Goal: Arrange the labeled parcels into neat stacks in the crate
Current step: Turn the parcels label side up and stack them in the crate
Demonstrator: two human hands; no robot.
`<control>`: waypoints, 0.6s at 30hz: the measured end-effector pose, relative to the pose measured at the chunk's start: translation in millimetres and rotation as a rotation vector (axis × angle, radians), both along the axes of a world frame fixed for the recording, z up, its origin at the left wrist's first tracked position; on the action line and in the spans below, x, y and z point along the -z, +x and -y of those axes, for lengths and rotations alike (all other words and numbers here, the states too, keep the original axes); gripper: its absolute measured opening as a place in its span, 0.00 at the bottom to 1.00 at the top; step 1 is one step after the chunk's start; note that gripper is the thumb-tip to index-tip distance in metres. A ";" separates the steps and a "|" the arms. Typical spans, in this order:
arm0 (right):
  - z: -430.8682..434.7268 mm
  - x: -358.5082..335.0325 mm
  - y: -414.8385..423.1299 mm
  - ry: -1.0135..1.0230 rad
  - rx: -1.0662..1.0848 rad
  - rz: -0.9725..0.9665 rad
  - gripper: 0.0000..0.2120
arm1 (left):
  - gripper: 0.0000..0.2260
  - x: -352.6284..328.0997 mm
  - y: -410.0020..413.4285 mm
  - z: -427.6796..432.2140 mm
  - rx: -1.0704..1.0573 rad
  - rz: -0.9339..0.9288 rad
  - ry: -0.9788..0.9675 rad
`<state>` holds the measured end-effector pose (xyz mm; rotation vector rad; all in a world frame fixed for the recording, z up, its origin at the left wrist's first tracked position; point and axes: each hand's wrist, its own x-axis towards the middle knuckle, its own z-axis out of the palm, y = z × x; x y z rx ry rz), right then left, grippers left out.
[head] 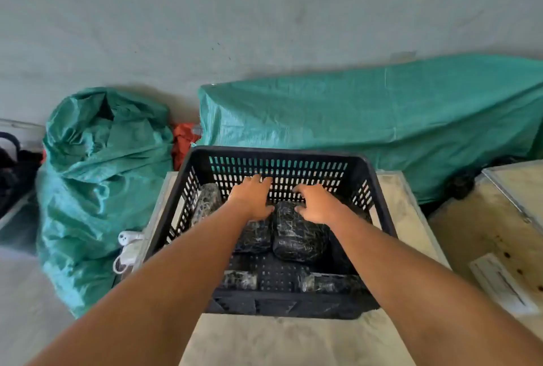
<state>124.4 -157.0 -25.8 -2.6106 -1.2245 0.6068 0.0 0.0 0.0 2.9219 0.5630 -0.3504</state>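
Right now my right hand point(316, 204) curls over the far end of a dark wrapped parcel point(296, 233) inside the black crate point(379, 198), its long axis running away from me. My left hand point(254, 196) lies flat, fingers spread, on the neighbouring parcel point(254, 236), just beside it and equally near.

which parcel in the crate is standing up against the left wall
The parcel in the far-left corner of the crate; it leans upright there, clear of both hands, while the others lie flat.
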 end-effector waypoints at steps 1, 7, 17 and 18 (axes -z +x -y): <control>-3.1 7.2 2.2 -0.066 -0.005 -0.017 0.30 | 0.40 8.6 1.8 0.0 0.006 -0.062 -0.023; -10.4 53.9 9.1 -0.191 -0.001 -0.071 0.36 | 0.47 76.2 6.6 -9.0 0.076 -0.226 -0.142; -34.3 88.4 41.0 -0.314 0.053 -0.130 0.38 | 0.45 143.8 2.0 -27.7 0.127 -0.347 -0.184; -37.9 87.1 45.3 -0.343 0.060 -0.132 0.42 | 0.45 146.7 2.0 -27.9 0.126 -0.336 -0.199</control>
